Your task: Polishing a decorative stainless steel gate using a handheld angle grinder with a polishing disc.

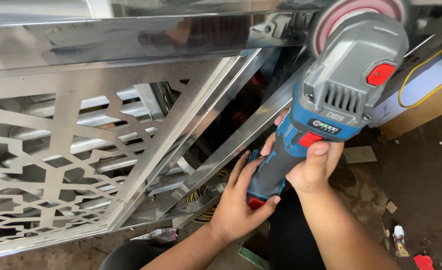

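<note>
I hold a blue and grey cordless angle grinder [341,85] with both hands. My right hand [313,165] wraps the blue body just below the grey head, thumb beside a red switch. My left hand [238,200] grips the lower end of the handle near its red base. The grinder's pink polishing disc [353,12] presses against a shiny stainless steel frame bar [146,35] at the top. Below the bar, a laser-cut steel panel [56,150] with a geometric pattern fills the left side.
Diagonal polished steel bars [221,145] cross the middle, with steel tubes behind the panel. A yellow cable [426,65] loops over a board at the right. The dirt floor [416,185] carries scraps, a small bottle [398,240] and a red piece [423,261].
</note>
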